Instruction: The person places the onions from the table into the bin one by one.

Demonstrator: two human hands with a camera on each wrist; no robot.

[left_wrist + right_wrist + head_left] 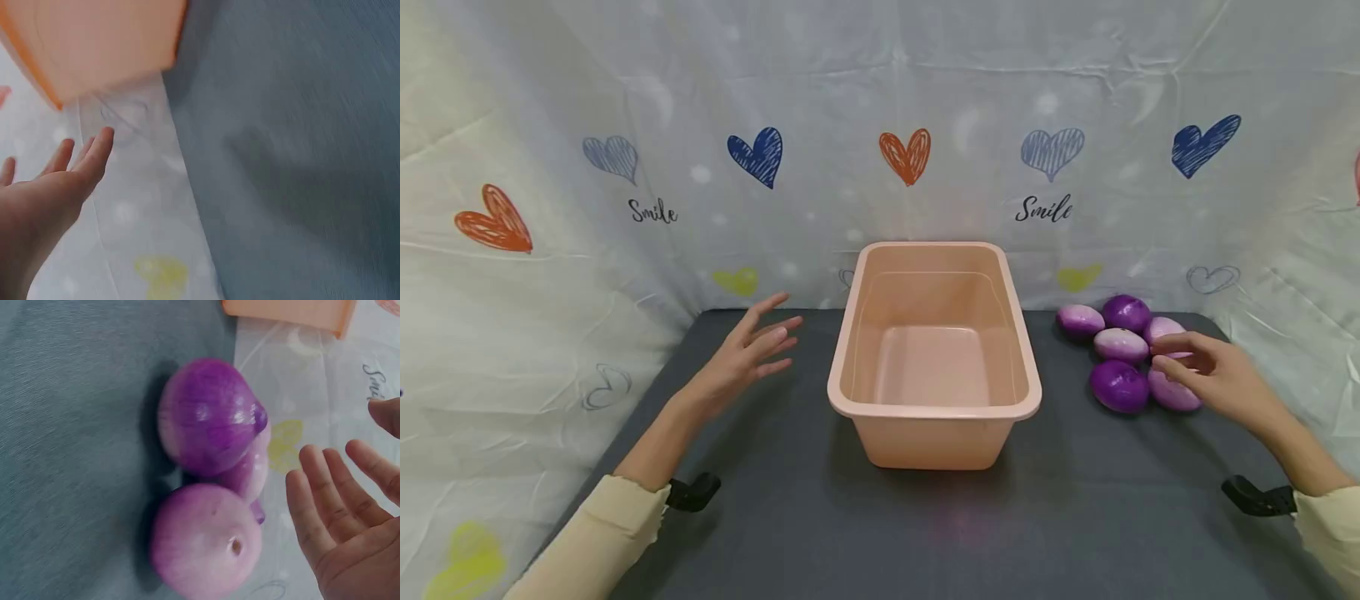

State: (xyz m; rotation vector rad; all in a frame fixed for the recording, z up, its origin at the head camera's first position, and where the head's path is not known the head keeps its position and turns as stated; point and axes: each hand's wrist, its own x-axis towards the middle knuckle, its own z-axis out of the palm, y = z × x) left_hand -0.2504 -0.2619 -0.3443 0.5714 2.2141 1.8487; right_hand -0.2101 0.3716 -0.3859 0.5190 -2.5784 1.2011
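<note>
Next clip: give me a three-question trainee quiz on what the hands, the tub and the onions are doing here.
1. True or false: the peach plastic tub already holds one onion.
2. Multiple choice: the right hand is
A. gripping the tub's rim
B. open, right by the purple onions
C. resting flat on the grey table
3. Fill in: the left hand hovers open on the tub's ____ side, holding nothing.

Key
1. False: the tub is empty; all the onions lie on the table to its right.
2. B: the fingers are straight and loosely spread beside the cluster, not curled round any onion.
3. Left.
</note>
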